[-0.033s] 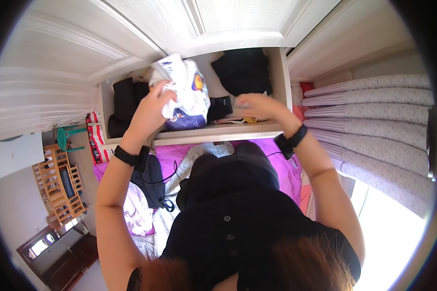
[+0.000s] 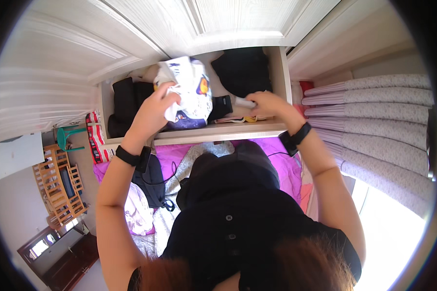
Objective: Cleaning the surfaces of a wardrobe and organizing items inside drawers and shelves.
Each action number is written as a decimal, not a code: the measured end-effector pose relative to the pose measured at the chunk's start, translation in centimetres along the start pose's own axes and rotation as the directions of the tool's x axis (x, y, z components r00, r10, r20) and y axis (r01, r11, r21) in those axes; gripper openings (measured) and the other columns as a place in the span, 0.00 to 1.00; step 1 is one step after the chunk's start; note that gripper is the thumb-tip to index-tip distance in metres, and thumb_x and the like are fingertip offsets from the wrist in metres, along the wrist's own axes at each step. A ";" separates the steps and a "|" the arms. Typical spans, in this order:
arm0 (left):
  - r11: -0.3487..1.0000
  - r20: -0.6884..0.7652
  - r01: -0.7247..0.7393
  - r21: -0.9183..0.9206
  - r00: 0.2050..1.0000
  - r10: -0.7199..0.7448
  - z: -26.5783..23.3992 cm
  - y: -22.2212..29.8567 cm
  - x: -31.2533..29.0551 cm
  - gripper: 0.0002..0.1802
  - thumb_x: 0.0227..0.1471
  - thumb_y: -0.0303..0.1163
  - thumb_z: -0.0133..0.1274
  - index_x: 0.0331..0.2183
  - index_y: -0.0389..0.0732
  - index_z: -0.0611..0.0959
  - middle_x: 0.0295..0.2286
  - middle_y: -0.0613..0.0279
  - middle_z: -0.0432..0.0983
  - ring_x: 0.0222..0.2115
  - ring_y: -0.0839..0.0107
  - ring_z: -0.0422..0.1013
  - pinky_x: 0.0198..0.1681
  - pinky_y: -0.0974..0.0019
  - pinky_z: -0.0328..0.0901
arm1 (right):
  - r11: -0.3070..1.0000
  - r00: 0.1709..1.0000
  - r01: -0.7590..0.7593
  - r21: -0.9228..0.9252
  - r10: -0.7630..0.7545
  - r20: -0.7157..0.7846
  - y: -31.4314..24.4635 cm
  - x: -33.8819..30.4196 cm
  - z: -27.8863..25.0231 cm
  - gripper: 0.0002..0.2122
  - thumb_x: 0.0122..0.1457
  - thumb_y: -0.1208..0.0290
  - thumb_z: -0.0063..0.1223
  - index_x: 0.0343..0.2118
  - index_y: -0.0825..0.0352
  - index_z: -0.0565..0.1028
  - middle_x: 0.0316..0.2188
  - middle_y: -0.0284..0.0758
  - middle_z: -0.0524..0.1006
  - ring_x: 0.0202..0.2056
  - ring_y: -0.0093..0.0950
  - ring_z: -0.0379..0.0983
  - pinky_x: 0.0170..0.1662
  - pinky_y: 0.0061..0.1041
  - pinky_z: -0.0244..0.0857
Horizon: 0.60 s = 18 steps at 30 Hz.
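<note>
My left hand (image 2: 156, 107) is closed on the near left side of a crinkled white and purple plastic package (image 2: 192, 94). That package is inside or just above a pulled-out pale drawer (image 2: 218, 137); its underside is hidden. Over the drawer's right half, my right hand (image 2: 268, 104) pinches a small white flat piece (image 2: 245, 103) whose kind I cannot make out. Close by my right hand are a small black cloth item (image 2: 222, 105) and thin yellow and pink things (image 2: 235, 120). Folded black clothing (image 2: 243, 72) lies behind, and more black clothing (image 2: 127, 99) fills the left end.
White cabinet doors (image 2: 243, 29) rise behind the drawer. Gathered grey curtains (image 2: 383, 116) hang at the right beside a bright window. Below me, a bed with a purple cover (image 2: 289, 177) bears a black bag (image 2: 153, 186). A red striped bag (image 2: 96, 138) stands left.
The package has shifted slightly right with my left hand. My right hand has moved a little to the right, and the white piece now shows at its fingertips.
</note>
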State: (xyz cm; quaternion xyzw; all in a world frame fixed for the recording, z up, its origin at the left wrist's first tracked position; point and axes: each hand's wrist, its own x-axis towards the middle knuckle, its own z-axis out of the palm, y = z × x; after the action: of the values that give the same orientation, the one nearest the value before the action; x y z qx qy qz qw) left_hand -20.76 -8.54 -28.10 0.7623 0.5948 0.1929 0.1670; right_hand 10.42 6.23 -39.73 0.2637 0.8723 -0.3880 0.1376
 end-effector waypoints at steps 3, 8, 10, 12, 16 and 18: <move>0.995 0.032 -0.071 -0.071 0.997 0.073 1.8 -2.4 1.0 0.12 0.40 0.20 0.53 0.31 0.44 0.74 0.44 0.52 0.68 0.40 0.50 0.69 0.41 0.62 0.66 | 0.984 0.991 -0.029 -0.174 0.051 0.124 2.4 -0.5 -0.3 0.25 0.40 0.65 0.61 0.46 0.64 0.73 0.40 0.44 0.76 0.41 0.39 0.73 0.47 0.36 0.65; 0.967 0.051 -0.042 0.252 0.998 0.030 1.6 -8.6 4.1 0.10 0.41 0.21 0.52 0.30 0.44 0.74 0.35 0.57 0.68 0.38 0.54 0.68 0.39 0.59 0.63 | 0.945 0.984 0.084 -0.317 -0.029 0.174 0.2 2.2 0.9 0.24 0.37 0.66 0.64 0.44 0.56 0.76 0.35 0.41 0.78 0.40 0.41 0.74 0.41 0.36 0.69; 0.953 0.024 -0.061 0.296 0.998 0.056 2.0 -8.7 4.2 0.11 0.42 0.23 0.52 0.31 0.46 0.74 0.34 0.58 0.68 0.39 0.54 0.67 0.40 0.58 0.63 | 0.906 0.919 0.026 -0.422 0.144 0.367 -1.1 2.8 0.4 0.21 0.38 0.68 0.62 0.42 0.57 0.78 0.32 0.41 0.78 0.37 0.41 0.75 0.39 0.37 0.69; 0.953 -0.002 -0.042 0.299 0.999 0.045 2.1 -7.7 4.3 0.11 0.41 0.24 0.53 0.31 0.46 0.74 0.35 0.58 0.69 0.40 0.54 0.67 0.41 0.58 0.62 | 0.911 0.915 0.038 -0.410 0.134 0.381 0.2 3.8 1.1 0.19 0.39 0.68 0.60 0.39 0.58 0.78 0.31 0.42 0.78 0.36 0.40 0.75 0.39 0.37 0.69; 0.942 -0.037 0.070 0.328 0.997 -0.062 0.9 -3.7 2.4 0.24 0.35 0.31 0.60 0.40 0.49 0.75 0.47 0.51 0.65 0.48 0.49 0.62 0.51 0.55 0.59 | 0.982 0.920 0.077 -0.175 -0.002 0.392 -3.0 2.5 -3.2 0.12 0.46 0.70 0.50 0.35 0.63 0.78 0.27 0.42 0.78 0.29 0.33 0.74 0.34 0.32 0.67; 0.955 -0.100 0.130 0.266 0.989 -0.107 -1.2 1.6 2.1 0.37 0.30 0.34 0.65 0.48 0.51 0.74 0.54 0.46 0.57 0.55 0.47 0.56 0.55 0.54 0.55 | 0.958 0.965 0.000 0.288 -0.075 0.250 -3.9 -1.0 -6.6 0.15 0.51 0.72 0.49 0.43 0.67 0.75 0.32 0.36 0.78 0.34 0.26 0.74 0.38 0.25 0.67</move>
State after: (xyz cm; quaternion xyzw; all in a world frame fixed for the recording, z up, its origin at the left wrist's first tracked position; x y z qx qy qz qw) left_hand -19.52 -6.85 -26.11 0.7320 0.6669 0.1314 0.0468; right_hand 8.77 8.70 -32.59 0.2112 0.7866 -0.5435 0.2033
